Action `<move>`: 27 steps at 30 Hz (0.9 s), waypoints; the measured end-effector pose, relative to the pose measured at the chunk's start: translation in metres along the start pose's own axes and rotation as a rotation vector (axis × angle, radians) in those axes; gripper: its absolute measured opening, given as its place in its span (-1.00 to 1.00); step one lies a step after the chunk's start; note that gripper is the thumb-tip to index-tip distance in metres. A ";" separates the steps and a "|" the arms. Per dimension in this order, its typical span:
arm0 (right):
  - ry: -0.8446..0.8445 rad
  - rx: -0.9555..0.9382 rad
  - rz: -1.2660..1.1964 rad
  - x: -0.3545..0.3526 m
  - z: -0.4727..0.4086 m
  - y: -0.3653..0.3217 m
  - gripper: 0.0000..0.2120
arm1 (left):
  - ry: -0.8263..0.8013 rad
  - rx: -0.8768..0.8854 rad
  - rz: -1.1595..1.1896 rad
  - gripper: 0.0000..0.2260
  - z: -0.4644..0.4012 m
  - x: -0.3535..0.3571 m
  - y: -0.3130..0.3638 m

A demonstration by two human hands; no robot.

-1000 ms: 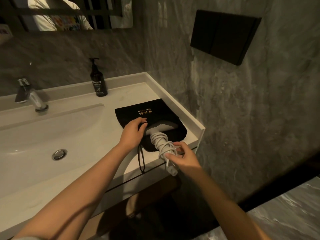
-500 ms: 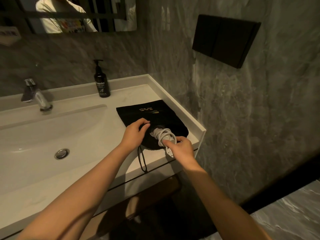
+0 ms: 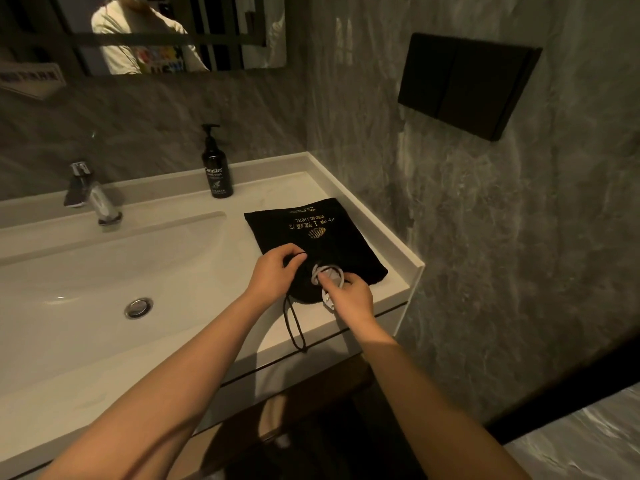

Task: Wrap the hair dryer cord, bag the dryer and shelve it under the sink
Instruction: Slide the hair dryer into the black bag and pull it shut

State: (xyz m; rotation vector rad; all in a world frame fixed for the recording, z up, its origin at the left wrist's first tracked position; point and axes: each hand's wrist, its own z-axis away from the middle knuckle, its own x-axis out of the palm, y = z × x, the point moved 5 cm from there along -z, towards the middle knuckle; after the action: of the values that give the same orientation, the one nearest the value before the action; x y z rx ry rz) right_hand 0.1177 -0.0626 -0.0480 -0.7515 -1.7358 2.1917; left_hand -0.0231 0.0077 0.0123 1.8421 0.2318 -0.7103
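Now the black bag (image 3: 313,239) lies flat on the counter (image 3: 194,344) right of the basin. The left hand (image 3: 273,276) pinches the bag's mouth, while the right hand (image 3: 351,299) grips the coiled grey cord (image 3: 329,271) poking out. The drawstring (image 3: 294,325) trails toward the near edge.

The pale stone counter (image 3: 377,237) runs along the wall, with the white sunken basin (image 3: 86,282) on its left part and the chrome tap (image 3: 91,194) behind that basin. The dark pump bottle (image 3: 216,164) stands at the back, right of the tap. The black drawstring cloth bag (image 3: 311,233) lies on the counter's right end, before the bottle. At the bag's near opening, the left hand (image 3: 273,275) sits left of the right hand (image 3: 349,297), and the coiled grey cord (image 3: 327,271) lies between them.
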 end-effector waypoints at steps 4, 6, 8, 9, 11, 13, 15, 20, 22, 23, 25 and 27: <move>-0.048 -0.046 -0.006 -0.004 0.009 0.008 -0.55 | -0.007 0.006 -0.061 -0.83 0.007 0.003 -0.005; -0.052 -0.075 0.027 -0.010 0.015 0.010 -0.47 | 0.004 0.006 -0.082 -0.82 0.011 0.004 -0.006; -0.025 -0.127 0.106 -0.020 0.018 0.011 -0.44 | 0.007 0.011 -0.102 -0.81 0.014 0.005 -0.006; 0.008 -0.164 0.151 -0.027 0.018 0.011 -0.46 | -0.001 0.011 -0.111 -0.79 0.016 0.006 -0.007; 0.103 -0.237 0.220 -0.045 0.016 0.010 -0.54 | 0.000 -0.001 -0.147 -0.69 0.020 0.006 -0.009; 0.209 -0.271 0.269 -0.062 0.009 0.008 -0.59 | 0.062 -0.072 -0.200 -0.49 0.028 0.003 -0.016; 0.255 -0.233 0.334 -0.073 -0.004 0.011 -0.55 | 0.122 -0.204 -0.265 -0.36 0.038 -0.002 -0.022; 0.195 -0.110 0.448 -0.071 -0.032 0.019 -0.45 | -0.036 -0.415 -0.368 -0.58 0.055 0.010 -0.036; 0.197 -0.114 0.452 -0.068 -0.039 0.017 -0.55 | -0.051 -0.413 -0.361 -0.70 0.054 0.015 -0.039; 0.199 -0.115 0.447 -0.067 -0.042 0.016 -0.63 | -0.054 -0.403 -0.335 -0.72 0.053 0.017 -0.038; 0.212 -0.108 0.428 -0.065 -0.043 0.015 -0.78 | -0.067 -0.409 -0.156 -0.73 0.048 0.023 -0.038; 0.240 -0.124 0.371 -0.065 -0.042 0.014 -0.80 | -0.102 -0.496 0.213 -0.75 0.046 0.027 -0.039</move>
State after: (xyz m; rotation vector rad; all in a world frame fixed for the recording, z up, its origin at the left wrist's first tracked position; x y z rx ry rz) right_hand 0.1957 -0.0633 -0.0524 -1.4043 -1.7305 2.1093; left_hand -0.0367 -0.0238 -0.0439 1.3309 0.1273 -0.5382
